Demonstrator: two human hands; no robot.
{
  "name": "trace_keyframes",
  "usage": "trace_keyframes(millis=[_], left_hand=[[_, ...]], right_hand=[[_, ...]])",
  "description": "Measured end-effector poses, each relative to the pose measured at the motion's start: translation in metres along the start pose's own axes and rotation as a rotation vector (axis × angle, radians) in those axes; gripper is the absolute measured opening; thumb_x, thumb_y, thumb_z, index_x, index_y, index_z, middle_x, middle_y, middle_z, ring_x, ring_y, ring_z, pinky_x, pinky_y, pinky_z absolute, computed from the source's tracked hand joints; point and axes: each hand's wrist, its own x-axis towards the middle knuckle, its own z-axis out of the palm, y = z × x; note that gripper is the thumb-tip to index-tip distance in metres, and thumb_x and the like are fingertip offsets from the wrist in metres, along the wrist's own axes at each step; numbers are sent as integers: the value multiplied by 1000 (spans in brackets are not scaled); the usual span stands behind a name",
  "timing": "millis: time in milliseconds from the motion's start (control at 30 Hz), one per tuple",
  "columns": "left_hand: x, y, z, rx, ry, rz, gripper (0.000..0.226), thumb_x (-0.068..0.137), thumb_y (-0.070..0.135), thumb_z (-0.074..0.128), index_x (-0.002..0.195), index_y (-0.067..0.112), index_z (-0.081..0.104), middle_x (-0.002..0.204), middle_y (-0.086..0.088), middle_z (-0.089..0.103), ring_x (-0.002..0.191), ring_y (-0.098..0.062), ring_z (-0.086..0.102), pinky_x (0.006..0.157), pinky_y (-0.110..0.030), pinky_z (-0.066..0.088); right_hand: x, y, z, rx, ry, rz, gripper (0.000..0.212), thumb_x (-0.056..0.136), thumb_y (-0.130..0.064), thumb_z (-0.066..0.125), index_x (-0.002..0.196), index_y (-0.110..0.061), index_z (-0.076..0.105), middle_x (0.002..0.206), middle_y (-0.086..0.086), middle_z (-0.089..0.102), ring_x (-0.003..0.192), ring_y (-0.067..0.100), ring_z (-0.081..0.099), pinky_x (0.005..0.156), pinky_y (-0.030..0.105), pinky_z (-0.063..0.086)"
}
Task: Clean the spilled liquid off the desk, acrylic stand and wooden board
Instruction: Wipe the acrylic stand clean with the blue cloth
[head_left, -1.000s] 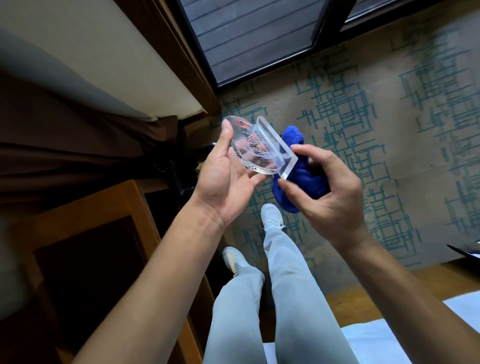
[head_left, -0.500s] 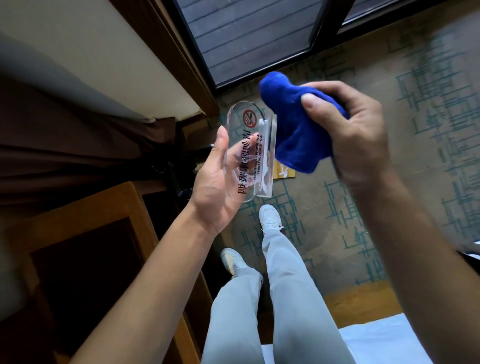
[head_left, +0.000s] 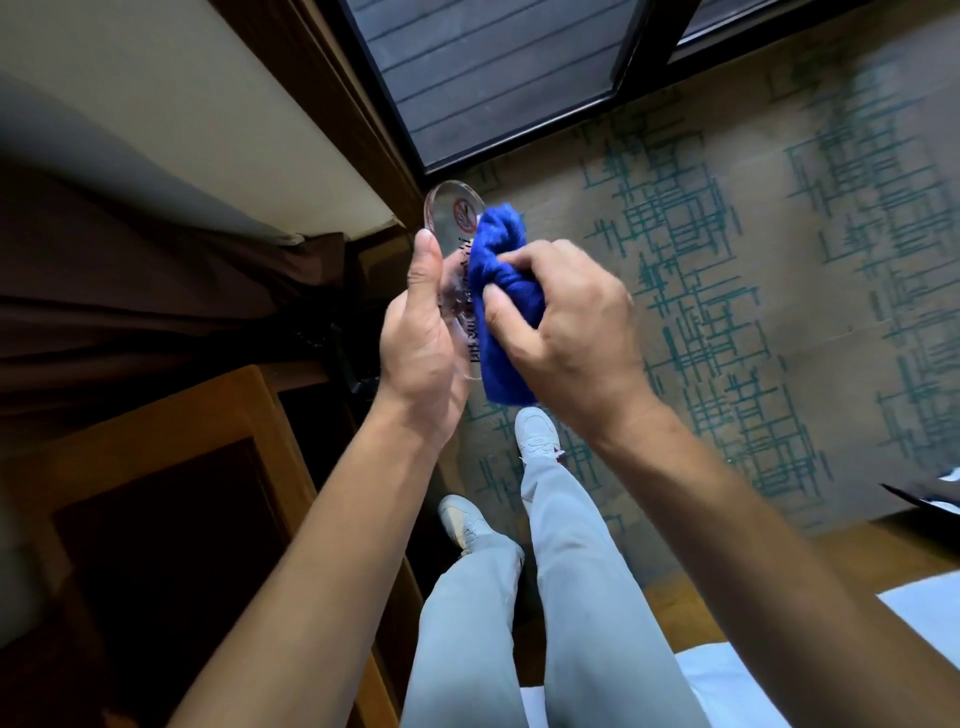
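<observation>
My left hand (head_left: 423, 343) holds a clear acrylic stand (head_left: 453, 218) upright in front of me, thumb along its left edge. The stand has a red no-smoking symbol near its rounded top and dark printed text down its face. My right hand (head_left: 566, 332) grips a bunched blue cloth (head_left: 501, 291) and presses it against the stand's face, covering most of the right side and the lower part. Both are held in the air above the carpet. The desk top and the wooden board are out of view.
A wooden desk frame (head_left: 171, 415) with a dark opening stands at the lower left. Brown curtain (head_left: 130, 291) hangs at left, a dark-framed window (head_left: 493, 78) lies ahead. Patterned carpet (head_left: 779, 260) spreads to the right. My legs and white shoes (head_left: 537, 431) are below, white bedding (head_left: 727, 675) at the lower right.
The right hand has brought the blue cloth from behind the stand, up and over, then down onto its face. The left hand turned the stand upright.
</observation>
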Motion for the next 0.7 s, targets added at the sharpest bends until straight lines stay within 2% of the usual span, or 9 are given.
trace_keyframes(millis=[67,133,200,300,367,433,533,633,700], left_hand=[[4,4,-2,-1,33,-9,67,106,48,27,124,-7,61,123,-29,63,113,-34,63,106,-44,48],[6,5,-5,-7,68,-16,60,105,47,32,101,5,74,104,-18,72,97,-26,70,98,-41,53],[7,0,-9,-16,87,-18,59,105,47,35,90,10,78,98,-13,75,93,-23,71,95,-39,56],[5,-4,-13,-54,99,-20,56,105,48,35,101,8,74,102,-14,73,97,-23,70,91,-36,55],[5,-2,-17,-45,94,-2,58,104,49,35,117,2,68,112,-16,69,106,-26,65,100,-41,51],[6,1,-20,5,90,10,63,104,49,34,128,-2,61,116,-16,66,112,-28,60,111,-45,44],[2,8,-18,86,53,23,61,106,46,30,130,-1,60,113,-9,71,112,-22,64,111,-42,44],[-4,13,-15,149,-34,46,68,99,51,36,136,-2,55,132,-19,64,127,-31,59,114,-50,39],[-7,13,-14,200,-56,59,71,93,52,41,136,-3,55,134,-23,62,128,-34,58,113,-51,40]], right_hand=[[-10,0,0,8,-41,3,25,85,-34,63,100,-15,68,94,3,67,85,23,64,76,42,53],[-19,1,-1,6,-85,10,25,84,-37,63,98,-16,68,92,2,67,84,23,64,75,42,53],[-25,0,-4,-9,-155,16,26,82,-41,59,93,-19,67,89,0,67,81,23,64,73,41,53],[-32,-1,-10,-37,-281,50,29,75,-48,55,83,-22,66,81,-4,67,77,20,62,71,38,53],[-35,0,-17,10,-302,89,30,72,-49,55,76,-21,67,75,-4,67,72,17,62,68,36,52],[-31,4,-25,106,-230,148,28,72,-44,58,72,-18,67,69,-2,65,67,12,59,66,31,50],[-13,10,-33,265,-97,258,21,77,-34,61,71,-14,63,64,-1,60,61,4,51,59,21,41],[15,12,-30,382,-46,289,17,78,-36,61,73,-20,62,68,-4,60,66,5,51,64,28,44],[30,10,-28,411,-22,249,10,79,-33,62,83,-24,66,76,-9,64,73,6,57,71,30,50]])
